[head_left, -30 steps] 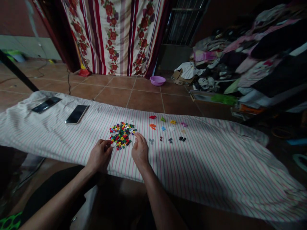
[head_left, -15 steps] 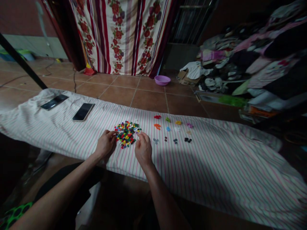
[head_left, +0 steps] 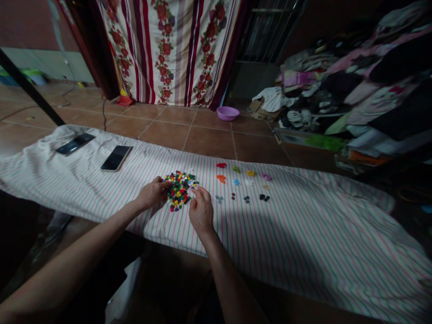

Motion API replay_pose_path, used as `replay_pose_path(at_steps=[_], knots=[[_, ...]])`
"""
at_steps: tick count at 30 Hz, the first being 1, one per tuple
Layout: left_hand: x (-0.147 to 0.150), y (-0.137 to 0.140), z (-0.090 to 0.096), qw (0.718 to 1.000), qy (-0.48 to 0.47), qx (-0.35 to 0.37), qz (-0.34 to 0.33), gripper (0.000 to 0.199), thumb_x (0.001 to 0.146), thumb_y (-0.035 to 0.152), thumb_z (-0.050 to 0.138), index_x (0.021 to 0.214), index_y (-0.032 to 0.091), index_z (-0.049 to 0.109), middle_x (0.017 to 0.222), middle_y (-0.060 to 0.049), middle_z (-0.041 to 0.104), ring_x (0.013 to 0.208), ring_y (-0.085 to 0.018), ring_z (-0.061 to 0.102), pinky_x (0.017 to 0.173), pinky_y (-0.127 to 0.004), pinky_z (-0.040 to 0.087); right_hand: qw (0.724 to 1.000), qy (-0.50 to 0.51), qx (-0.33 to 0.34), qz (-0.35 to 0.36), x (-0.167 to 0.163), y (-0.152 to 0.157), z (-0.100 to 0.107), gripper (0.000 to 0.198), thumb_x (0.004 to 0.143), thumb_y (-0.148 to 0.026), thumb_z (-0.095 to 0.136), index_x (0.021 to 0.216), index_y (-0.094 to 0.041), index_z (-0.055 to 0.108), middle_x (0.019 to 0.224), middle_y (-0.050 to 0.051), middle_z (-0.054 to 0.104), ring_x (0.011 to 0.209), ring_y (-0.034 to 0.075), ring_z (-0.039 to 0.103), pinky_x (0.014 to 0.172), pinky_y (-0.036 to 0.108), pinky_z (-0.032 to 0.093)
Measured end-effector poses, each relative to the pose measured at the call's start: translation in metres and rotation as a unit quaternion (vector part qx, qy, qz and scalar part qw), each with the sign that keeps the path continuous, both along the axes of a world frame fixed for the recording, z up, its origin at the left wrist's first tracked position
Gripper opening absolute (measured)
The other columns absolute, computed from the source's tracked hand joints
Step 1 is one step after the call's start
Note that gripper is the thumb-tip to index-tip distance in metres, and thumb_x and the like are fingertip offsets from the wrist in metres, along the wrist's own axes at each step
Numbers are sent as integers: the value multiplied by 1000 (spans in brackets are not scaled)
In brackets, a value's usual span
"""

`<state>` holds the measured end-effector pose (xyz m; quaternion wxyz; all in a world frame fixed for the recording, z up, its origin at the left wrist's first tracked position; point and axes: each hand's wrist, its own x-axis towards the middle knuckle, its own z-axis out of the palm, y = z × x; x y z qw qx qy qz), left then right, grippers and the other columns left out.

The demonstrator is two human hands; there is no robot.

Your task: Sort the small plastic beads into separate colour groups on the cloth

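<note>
A pile of small multicoloured plastic pieces (head_left: 179, 191) lies on the striped cloth in front of me. My left hand (head_left: 153, 192) is at the pile's left side, fingers stretched out onto its pieces; I see nothing held there. At the right edge, my right hand (head_left: 201, 209) is closed in a pinch on a small purple piece (head_left: 193, 188). Right of that hand are little single-colour groups, among them red pieces (head_left: 221, 165), orange pieces (head_left: 221, 178), green pieces (head_left: 236, 168), yellow pieces (head_left: 250, 173), blue pieces (head_left: 236, 182) and black pieces (head_left: 264, 197).
Two phones, a nearer phone (head_left: 116, 158) and a farther phone (head_left: 74, 144), lie on the cloth (head_left: 286, 238) at the left. Beyond it, a purple basin (head_left: 227, 114) stands on the tiled floor before a flowered curtain (head_left: 182, 54). Clothes (head_left: 357, 90) are heaped at the right.
My left hand has moved slightly right and farther onto the pile, shifting some pieces. My right hand stays almost in place with its purple piece.
</note>
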<state>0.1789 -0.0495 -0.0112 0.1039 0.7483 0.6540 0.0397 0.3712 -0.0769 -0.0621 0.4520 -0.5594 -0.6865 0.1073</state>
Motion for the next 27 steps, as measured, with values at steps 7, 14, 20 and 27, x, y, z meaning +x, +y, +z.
replay_pose_path(at_steps=[7, 14, 20, 27], knots=[[0, 5, 0, 999, -41, 10, 4, 28, 85, 24, 49, 107, 25, 66, 100, -4, 58, 80, -14, 62, 74, -24, 45, 1000, 8, 2, -2, 0, 0, -2, 35, 82, -9, 42, 107, -14, 65, 117, 14, 58, 116, 23, 52, 100, 39, 46], [-8, 6, -10, 992, -122, 40, 0, 27, 85, 33, 46, 99, 19, 65, 89, -4, 57, 75, -15, 58, 72, -27, 45, 1000, 15, -7, 2, 0, 0, -2, 36, 82, -9, 42, 108, -16, 65, 119, 13, 57, 116, 22, 52, 101, 40, 45], [-6, 5, -2, 952, -300, -2, 65, 31, 81, 46, 47, 82, 19, 60, 76, -1, 61, 72, -15, 57, 66, -26, 44, 1000, 17, -14, -2, 0, 0, -2, 37, 82, -9, 42, 108, -16, 66, 119, 13, 57, 117, 21, 52, 102, 39, 45], [1, 4, 4, 873, -473, -81, 93, 43, 71, 60, 58, 76, 17, 54, 60, 4, 52, 52, -8, 45, 50, -22, 35, 1000, 17, -17, 6, 0, -1, 0, 36, 83, -9, 42, 110, -15, 65, 119, 14, 57, 117, 22, 51, 103, 40, 44]])
